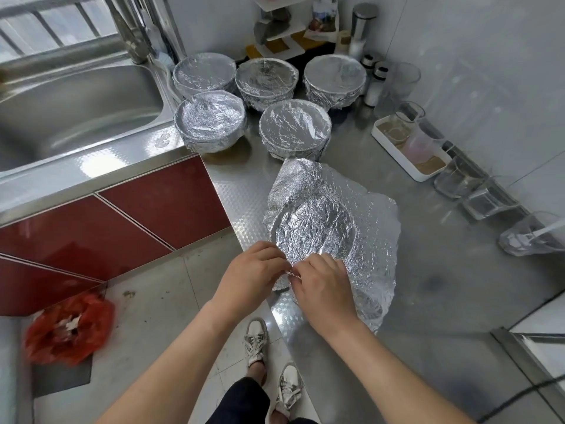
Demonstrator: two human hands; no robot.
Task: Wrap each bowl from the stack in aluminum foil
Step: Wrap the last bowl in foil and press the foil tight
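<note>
A sheet of crumpled aluminum foil (pixel 330 218) lies draped over a bowl near the front edge of the steel counter (pixel 443 270); the bowl itself is hidden under it. My left hand (pixel 253 270) and my right hand (pixel 321 286) meet at the foil's near edge, and both pinch a fold of it there. The foil's right side spreads loose on the counter. Several foil-wrapped bowls stand at the back, among them one (pixel 211 119) by the sink and one (pixel 295 128) just behind the sheet.
A steel sink (pixel 76 99) is at the left. A white tray (pixel 409 145) with cups, glass jars (pixel 458 179) and seasoning bottles (pixel 374 84) line the right wall. A red plastic bag (pixel 68 327) lies on the floor. My shoes stand by the counter edge.
</note>
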